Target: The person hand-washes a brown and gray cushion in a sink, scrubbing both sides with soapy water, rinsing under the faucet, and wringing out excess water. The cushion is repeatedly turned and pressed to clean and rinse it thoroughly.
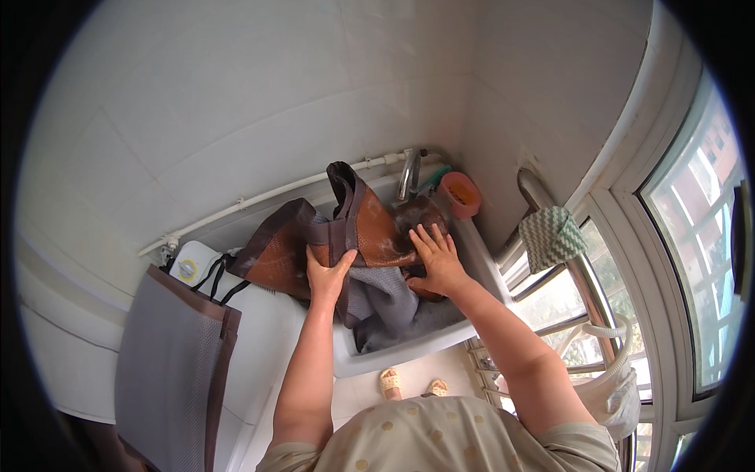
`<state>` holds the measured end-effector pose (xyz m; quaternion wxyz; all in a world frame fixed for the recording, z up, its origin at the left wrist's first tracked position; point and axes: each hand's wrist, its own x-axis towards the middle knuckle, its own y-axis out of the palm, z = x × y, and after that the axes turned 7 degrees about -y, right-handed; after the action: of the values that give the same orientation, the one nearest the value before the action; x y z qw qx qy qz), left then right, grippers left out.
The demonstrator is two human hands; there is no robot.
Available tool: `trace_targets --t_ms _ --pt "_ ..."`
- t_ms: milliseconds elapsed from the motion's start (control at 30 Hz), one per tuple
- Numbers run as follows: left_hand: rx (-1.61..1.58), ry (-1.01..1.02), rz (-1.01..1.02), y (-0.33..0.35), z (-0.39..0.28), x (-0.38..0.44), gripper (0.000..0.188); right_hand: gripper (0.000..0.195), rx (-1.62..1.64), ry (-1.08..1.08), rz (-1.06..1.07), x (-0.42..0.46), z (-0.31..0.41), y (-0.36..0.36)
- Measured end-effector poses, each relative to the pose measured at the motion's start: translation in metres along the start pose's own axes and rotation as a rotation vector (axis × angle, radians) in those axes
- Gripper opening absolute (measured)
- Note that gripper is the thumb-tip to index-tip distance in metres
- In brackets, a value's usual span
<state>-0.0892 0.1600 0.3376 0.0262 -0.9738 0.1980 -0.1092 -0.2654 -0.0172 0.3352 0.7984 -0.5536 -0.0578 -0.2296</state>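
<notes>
A brown woven mat [377, 221] with dark edging and a grey underside lies bunched in a white laundry sink [377, 361]. Its folds rise above the rim, and part of it sits in murky water [433, 327]. My left hand [327, 274] grips the dark edging near the middle of the bundle, thumb on one side. Spread flat, my right hand [437, 259] rests on the wet brown surface at the right, fingers apart. How the mat is folded under the water is hidden.
A chrome faucet [408, 176] and a pink soap dish [460, 194] stand at the sink's back right corner. Left of it, a grey mat with brown edging [168, 360] hangs over a white surface near a dial [187, 269]. A green-striped cloth [551, 239] hangs on a metal rail [590, 289].
</notes>
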Motion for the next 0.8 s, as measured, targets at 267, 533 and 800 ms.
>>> trace_targets --t_ms 267,533,800 --pt "-0.147 -0.108 0.041 -0.032 -0.012 -0.047 0.052 0.018 0.485 0.132 -0.365 0.029 -0.025 -0.023" --pt "-0.390 0.098 -0.147 -0.019 -0.098 -0.003 0.023 0.032 0.814 0.176 -0.729 0.087 -0.029 -0.144" --pt "-0.480 0.020 -0.306 -0.017 -0.063 0.052 0.025 0.063 -0.015 0.191 -0.759 0.045 -0.064 -0.098"
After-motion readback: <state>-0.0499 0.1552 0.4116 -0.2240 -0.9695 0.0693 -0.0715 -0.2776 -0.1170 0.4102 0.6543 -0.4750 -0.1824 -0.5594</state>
